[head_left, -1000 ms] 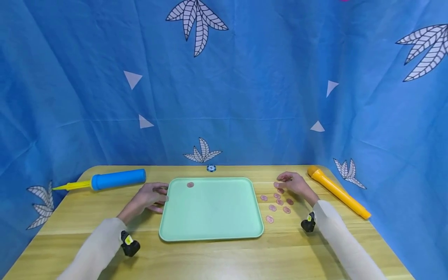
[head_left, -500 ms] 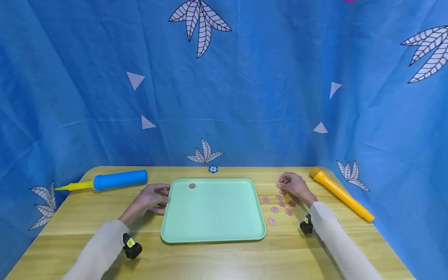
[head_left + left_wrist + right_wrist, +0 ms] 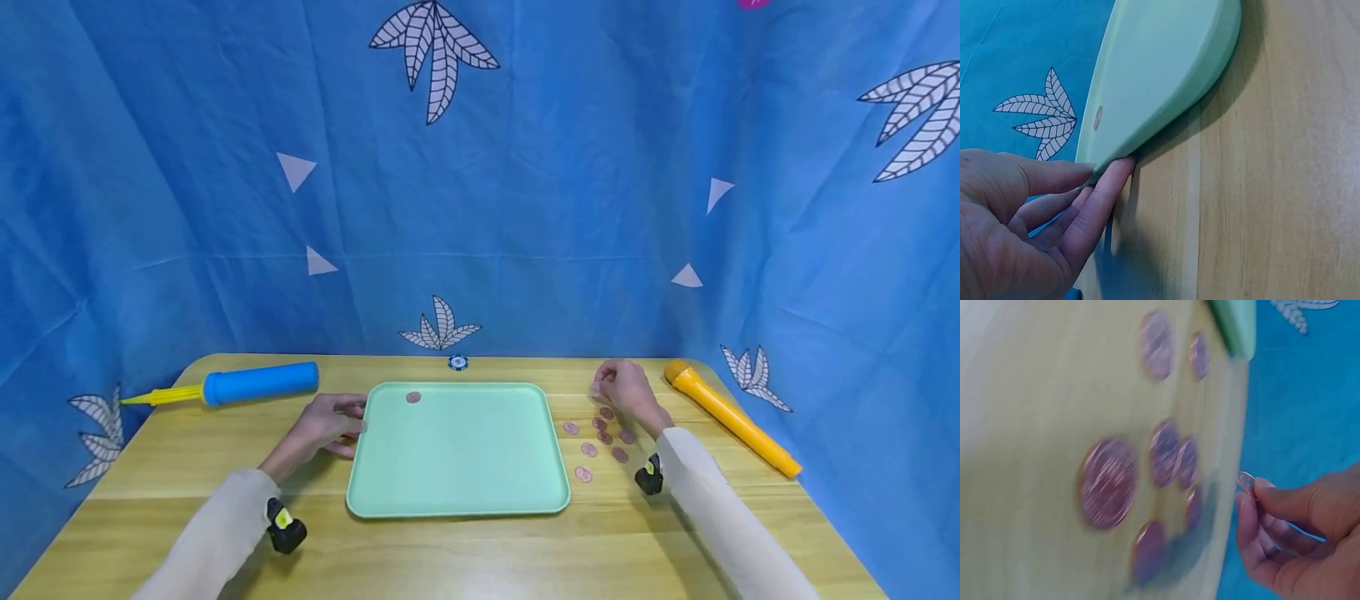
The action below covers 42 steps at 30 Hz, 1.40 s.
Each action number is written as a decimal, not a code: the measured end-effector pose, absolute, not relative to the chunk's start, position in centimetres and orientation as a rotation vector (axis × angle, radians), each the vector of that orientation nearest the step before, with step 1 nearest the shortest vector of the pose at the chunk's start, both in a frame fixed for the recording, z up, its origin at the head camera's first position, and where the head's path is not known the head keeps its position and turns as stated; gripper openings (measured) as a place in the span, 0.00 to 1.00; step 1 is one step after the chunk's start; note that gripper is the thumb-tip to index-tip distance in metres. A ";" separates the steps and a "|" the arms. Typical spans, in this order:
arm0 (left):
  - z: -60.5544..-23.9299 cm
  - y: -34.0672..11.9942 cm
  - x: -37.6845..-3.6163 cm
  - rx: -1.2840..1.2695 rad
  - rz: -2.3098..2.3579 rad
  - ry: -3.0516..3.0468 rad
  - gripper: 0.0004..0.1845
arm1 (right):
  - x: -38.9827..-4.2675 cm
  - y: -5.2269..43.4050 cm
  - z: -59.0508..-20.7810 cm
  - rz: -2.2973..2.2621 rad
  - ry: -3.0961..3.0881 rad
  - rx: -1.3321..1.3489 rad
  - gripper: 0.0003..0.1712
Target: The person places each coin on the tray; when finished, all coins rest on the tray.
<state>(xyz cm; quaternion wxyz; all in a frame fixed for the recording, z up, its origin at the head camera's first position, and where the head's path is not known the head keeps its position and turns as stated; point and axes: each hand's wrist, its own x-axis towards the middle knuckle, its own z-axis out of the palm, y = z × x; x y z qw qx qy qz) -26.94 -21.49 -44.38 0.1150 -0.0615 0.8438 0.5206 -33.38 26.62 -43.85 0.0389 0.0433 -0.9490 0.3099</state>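
Observation:
A pale green tray (image 3: 457, 454) lies on the wooden table, with one copper coin (image 3: 413, 397) on it near the back left corner. My left hand (image 3: 327, 423) grips the tray's left edge, thumb at the rim and the other fingers along the outer wall in the left wrist view. To the right of the tray lie several loose copper coins (image 3: 589, 450), some close together. Just behind them my right hand (image 3: 627, 388) is raised, pinching a single coin (image 3: 1247, 482) between thumb and fingertips.
A blue pump (image 3: 261, 383) with a yellow nozzle lies at the back left. An orange microphone-shaped object (image 3: 731, 417) lies along the right edge. One poker chip (image 3: 457, 362) sits by the back edge, before a blue curtain (image 3: 525, 208).
My right hand has lifted slightly and drawn back from the loose coins, the pinched coin showing at its fingertips. The left hand keeps its place on the tray's edge.

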 end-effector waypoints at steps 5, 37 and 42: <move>-44.3 -21.4 -26.7 -0.179 1.540 2.474 0.30 | -33.3 24.9 -42.8 1.185 -2.867 0.181 0.07; -44.6 -21.8 -26.9 -0.141 1.568 2.445 0.32 | -33.2 6.8 -44.7 2.182 -2.692 0.254 0.10; -44.7 -21.9 -26.9 -0.167 1.559 2.445 0.33 | -33.0 4.7 -45.3 2.255 -2.704 0.277 0.09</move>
